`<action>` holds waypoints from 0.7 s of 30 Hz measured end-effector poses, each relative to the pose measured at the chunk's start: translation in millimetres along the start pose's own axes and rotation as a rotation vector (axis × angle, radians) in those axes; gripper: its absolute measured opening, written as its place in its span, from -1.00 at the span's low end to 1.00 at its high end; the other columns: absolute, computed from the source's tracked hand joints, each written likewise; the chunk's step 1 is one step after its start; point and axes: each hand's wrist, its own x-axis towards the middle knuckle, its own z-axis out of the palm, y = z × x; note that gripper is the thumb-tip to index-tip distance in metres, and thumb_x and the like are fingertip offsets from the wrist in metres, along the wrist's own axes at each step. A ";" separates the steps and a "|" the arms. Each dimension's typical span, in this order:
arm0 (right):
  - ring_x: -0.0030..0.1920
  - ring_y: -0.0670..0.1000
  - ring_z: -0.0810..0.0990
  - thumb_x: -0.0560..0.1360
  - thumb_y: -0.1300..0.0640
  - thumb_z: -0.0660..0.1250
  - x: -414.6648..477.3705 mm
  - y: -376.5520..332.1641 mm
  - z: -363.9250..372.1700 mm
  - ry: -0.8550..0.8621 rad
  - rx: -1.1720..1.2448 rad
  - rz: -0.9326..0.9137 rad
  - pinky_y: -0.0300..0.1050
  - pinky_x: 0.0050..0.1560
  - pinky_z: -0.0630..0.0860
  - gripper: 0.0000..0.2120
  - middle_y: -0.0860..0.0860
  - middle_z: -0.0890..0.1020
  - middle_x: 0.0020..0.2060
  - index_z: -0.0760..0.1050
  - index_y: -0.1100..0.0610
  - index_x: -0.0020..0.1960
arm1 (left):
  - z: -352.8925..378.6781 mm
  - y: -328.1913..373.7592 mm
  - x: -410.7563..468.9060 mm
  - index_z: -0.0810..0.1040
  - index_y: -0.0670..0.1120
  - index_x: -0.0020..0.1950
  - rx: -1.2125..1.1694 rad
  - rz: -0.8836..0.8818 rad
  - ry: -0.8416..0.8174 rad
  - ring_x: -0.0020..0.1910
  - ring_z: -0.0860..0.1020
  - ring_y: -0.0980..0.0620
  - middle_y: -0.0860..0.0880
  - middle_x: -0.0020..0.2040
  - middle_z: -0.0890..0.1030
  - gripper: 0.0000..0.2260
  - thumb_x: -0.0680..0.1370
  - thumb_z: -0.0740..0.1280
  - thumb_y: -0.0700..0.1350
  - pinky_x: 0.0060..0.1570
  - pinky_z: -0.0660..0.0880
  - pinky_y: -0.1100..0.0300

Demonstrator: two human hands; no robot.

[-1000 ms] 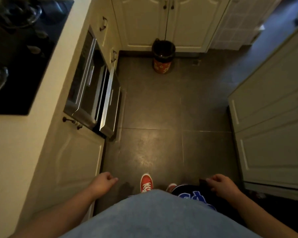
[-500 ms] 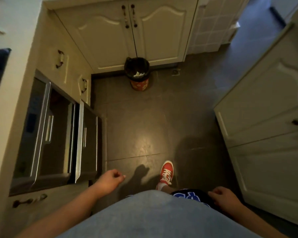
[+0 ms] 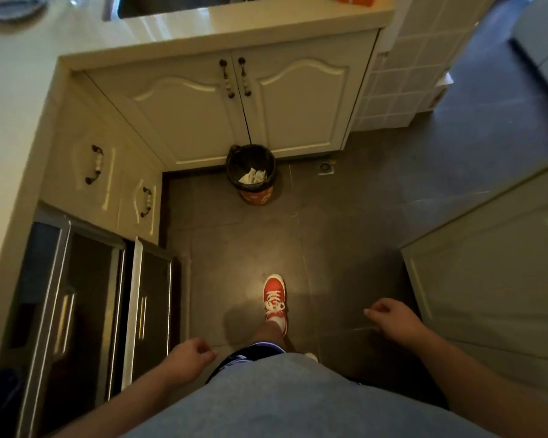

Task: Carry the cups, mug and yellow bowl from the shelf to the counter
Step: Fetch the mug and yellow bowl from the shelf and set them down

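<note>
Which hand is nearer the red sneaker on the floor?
Left. The left hand hangs just left of and below the red sneaker; the right hand is farther off to its right.

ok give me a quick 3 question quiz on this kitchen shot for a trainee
1. True or false: the left hand holds a cup.
2. What stands on the floor before the double cupboard doors? A) stool B) waste bin C) bucket of water
3. Fill in: the shoe stepping forward is ____ in colour.

Key:
1. False; both it and the right hand are empty.
2. B
3. red
</note>
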 end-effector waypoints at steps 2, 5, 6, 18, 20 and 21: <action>-0.19 0.07 0.61 0.49 0.05 0.40 14.4 -19.5 -10.4 0.006 0.012 0.019 -0.10 -0.17 0.50 -0.86 0.07 0.61 -0.24 0.55 0.12 -0.10 | -26.0 18.0 24.3 0.55 0.04 -0.07 0.015 0.008 -0.010 -0.10 0.62 0.03 -0.03 -0.08 0.65 -0.91 0.54 0.35 0.04 -0.03 0.56 0.08; -0.22 0.03 0.61 0.51 0.06 0.39 30.4 -46.1 -34.6 0.051 0.056 0.059 -0.12 -0.24 0.51 -0.84 0.07 0.62 -0.22 0.57 0.15 -0.01 | -76.8 61.8 64.9 0.57 0.03 -0.11 0.063 0.026 -0.040 -0.14 0.63 0.08 0.02 -0.13 0.66 -0.90 0.53 0.35 0.04 -0.12 0.55 0.16; -0.21 0.02 0.61 0.51 0.05 0.39 32.4 -53.2 -43.4 0.067 0.068 0.073 -0.13 -0.24 0.50 -0.84 0.06 0.63 -0.20 0.57 0.13 0.00 | -93.7 80.3 76.3 0.57 0.04 -0.13 0.076 0.042 -0.044 -0.17 0.62 0.11 0.04 -0.15 0.66 -0.89 0.53 0.36 0.04 -0.18 0.53 0.19; -0.10 0.08 0.62 0.51 0.10 0.39 82.0 -44.8 -123.4 0.193 0.330 0.335 0.04 0.02 0.55 -0.90 0.10 0.64 -0.15 0.56 0.13 -0.10 | -193.8 401.1 156.7 0.55 -0.04 0.05 0.345 0.394 -0.141 -0.10 0.57 0.07 -0.02 -0.09 0.59 -0.88 0.60 0.28 -0.05 -0.17 0.46 0.23; -0.08 0.13 0.63 0.49 0.11 0.42 101.9 -37.7 -133.6 0.200 0.366 0.388 0.08 0.06 0.55 -0.88 0.13 0.66 -0.16 0.58 0.17 -0.11 | -189.8 449.1 168.6 0.56 -0.06 0.06 0.382 0.435 -0.159 -0.13 0.55 0.07 -0.02 -0.10 0.58 -0.88 0.59 0.28 -0.06 -0.15 0.46 0.21; -0.10 0.14 0.64 0.49 0.11 0.43 112.6 -35.4 -139.9 0.203 0.381 0.410 0.08 0.03 0.55 -0.86 0.15 0.66 -0.18 0.59 0.20 -0.11 | -188.8 470.8 174.5 0.56 -0.06 0.06 0.400 0.441 -0.162 -0.14 0.55 0.08 -0.02 -0.11 0.58 -0.87 0.59 0.29 -0.05 -0.14 0.46 0.21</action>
